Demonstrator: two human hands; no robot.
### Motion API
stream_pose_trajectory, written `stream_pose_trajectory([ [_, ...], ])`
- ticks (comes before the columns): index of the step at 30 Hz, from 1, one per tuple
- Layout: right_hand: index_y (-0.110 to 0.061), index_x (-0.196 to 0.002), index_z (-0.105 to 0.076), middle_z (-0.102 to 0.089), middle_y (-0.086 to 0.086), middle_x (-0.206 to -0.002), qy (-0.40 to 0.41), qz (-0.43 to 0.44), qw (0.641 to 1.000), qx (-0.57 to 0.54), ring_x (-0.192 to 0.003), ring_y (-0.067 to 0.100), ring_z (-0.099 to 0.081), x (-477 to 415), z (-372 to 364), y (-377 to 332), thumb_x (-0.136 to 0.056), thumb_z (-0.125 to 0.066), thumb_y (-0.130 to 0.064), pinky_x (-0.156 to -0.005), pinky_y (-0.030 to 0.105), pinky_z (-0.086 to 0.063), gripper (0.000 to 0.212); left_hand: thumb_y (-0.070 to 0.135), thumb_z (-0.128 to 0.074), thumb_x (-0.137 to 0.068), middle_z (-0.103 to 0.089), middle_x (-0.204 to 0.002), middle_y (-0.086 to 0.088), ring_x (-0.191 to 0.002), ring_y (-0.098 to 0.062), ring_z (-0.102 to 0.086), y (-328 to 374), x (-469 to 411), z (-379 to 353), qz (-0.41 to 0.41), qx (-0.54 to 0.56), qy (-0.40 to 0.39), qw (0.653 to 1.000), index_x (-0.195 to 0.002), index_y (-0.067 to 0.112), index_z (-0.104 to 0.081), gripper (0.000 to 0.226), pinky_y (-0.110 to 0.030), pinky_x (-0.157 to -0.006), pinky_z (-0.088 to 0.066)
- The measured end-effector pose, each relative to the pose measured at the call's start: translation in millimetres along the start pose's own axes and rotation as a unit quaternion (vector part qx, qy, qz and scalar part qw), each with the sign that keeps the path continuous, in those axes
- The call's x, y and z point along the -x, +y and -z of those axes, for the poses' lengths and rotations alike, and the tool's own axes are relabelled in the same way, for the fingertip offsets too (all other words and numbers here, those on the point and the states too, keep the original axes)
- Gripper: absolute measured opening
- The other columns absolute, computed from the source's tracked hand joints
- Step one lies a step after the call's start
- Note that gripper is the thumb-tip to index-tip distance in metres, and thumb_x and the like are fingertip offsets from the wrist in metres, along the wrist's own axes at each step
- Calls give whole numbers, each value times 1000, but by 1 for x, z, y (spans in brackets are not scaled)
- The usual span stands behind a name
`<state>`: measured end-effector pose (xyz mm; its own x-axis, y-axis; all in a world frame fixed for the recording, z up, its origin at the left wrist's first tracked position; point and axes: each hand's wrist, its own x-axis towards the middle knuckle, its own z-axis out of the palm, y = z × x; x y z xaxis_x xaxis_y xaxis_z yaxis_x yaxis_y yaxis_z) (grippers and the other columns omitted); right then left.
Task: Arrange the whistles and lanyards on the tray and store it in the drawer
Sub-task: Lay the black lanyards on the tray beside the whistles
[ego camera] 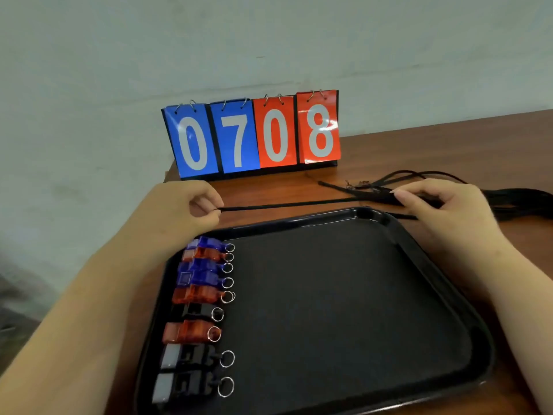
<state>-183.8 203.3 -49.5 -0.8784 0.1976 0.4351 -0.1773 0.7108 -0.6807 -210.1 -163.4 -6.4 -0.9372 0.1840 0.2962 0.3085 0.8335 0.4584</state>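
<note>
Pinching a lanyard [284, 206] taut between left hand [194, 205] and right hand [440, 205], probably to straighten it. Held beyond the tray [299, 225] and its row of whistles [199, 295].

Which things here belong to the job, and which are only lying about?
For the job: black tray, row of whistles, lanyard pinched by left hand and right hand, loose lanyards.
Lying about: flip scoreboard, wooden table.

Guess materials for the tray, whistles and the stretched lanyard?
Tray: likely moulded black plastic, with a glossy rim and matte floor. Whistles: hard plastic, the blue and orange ones translucent; the shiny rings look metal. Lanyard: probably woven fabric, a flat, matte black strap.
</note>
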Motion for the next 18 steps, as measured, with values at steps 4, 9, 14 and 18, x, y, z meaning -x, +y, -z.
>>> stream_pose_trajectory([
  [4, -29, -87, -74, -69, -22, -87, -5, -11, 1000, -4, -82, -14, -61, 2, 0, -2, -88, -71, -24, -75, 13, -40, 6, 18, -72, -84, -68, -81, 17, -83, 10, -59, -9, 3, -2, -9, -1, 1, 1000, -84, 33, -70, 15, -4, -63, -38],
  [9, -29, -82, -75, -71, -15, -85, -33, -23, 999, 29, -85, -1, -63, 4, -5, -3, -84, -74, -30, -75, 21, -44, 3, 19, -70, -85, -67, -81, 14, -75, 10, -58, -10, 2, -9, -28, -28, -46, 998, -82, 31, -69, 13, -8, -60, -36],
  [14, -30, -77, -73, -71, -14, -84, -59, -25, 997, 40, -85, 4, -64, 2, -6, -1, -82, -76, -32, -74, 23, -45, 6, 17, -69, -86, -65, -85, 14, -86, -4, -60, -11, 0, -16, -45, -68, -72, 994, -83, 29, -69, 13, -9, -71, -40],
  [18, -29, -77, -71, -69, -14, -83, -61, -28, 997, 41, -84, 2, -62, 2, -7, 0, -81, -77, -30, -69, 16, -40, 8, 18, -70, -85, -64, -101, 8, -98, -13, -55, -13, -1, -18, -51, -102, -68, 991, -83, 27, -72, 10, -38, -91, -47],
])
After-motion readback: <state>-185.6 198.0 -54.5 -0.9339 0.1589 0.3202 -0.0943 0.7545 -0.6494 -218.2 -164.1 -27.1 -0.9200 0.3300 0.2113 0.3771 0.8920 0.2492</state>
